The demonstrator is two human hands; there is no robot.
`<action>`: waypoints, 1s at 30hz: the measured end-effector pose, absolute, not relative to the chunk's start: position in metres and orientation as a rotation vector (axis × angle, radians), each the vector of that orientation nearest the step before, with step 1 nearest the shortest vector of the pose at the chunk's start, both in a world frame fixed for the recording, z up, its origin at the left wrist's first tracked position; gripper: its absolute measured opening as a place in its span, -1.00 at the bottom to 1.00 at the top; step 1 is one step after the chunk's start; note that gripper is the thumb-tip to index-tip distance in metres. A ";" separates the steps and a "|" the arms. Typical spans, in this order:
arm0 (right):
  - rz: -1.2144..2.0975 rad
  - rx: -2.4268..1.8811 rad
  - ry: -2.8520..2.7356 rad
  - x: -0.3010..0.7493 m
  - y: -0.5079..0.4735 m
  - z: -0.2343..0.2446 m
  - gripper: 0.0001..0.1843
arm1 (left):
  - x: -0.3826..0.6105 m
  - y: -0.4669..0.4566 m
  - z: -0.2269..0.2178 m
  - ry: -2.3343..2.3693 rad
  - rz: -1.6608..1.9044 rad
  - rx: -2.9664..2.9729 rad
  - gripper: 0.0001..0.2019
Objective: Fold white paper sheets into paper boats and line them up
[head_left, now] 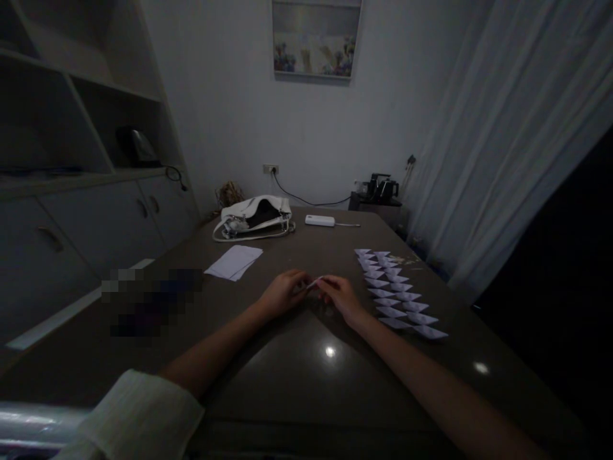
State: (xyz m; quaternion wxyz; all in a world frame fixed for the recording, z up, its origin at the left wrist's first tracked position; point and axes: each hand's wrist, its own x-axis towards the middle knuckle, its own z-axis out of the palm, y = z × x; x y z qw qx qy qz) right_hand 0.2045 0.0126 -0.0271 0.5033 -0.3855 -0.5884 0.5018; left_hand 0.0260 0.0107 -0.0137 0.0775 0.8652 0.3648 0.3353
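Between both hands, just above the middle of the table, is a small piece of folded white paper (313, 282), seen nearly edge-on. My left hand (286, 292) pinches its left end, and my right hand (341, 296) grips the other end with thumb and fingers. The fingers cover much of the paper, so its exact fold is hidden. To the right stand two rows of folded paper boats (393, 295), several in each row. A stack of flat white paper sheets (234, 262) lies beyond my left hand.
A white handbag (256, 214) sits at the far left of the brown table (287, 396). Near the back edge lies a white power bank (320, 220) with a short cable. A blurred-out patch (156, 300) covers something at the left. A sheer curtain (493, 128) hangs at the right.
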 end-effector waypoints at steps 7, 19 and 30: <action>1.189 -0.928 -1.436 0.205 0.012 -0.026 -0.70 | 0.032 0.006 -0.010 1.041 1.055 2.332 -0.74; 1.088 -0.950 -1.513 0.203 0.013 -0.030 -0.70 | 0.033 0.010 -0.015 1.035 1.086 2.139 -0.68; 1.036 -0.942 -1.567 0.204 0.011 -0.026 -0.70 | 0.033 0.010 -0.015 1.026 1.116 2.129 -0.69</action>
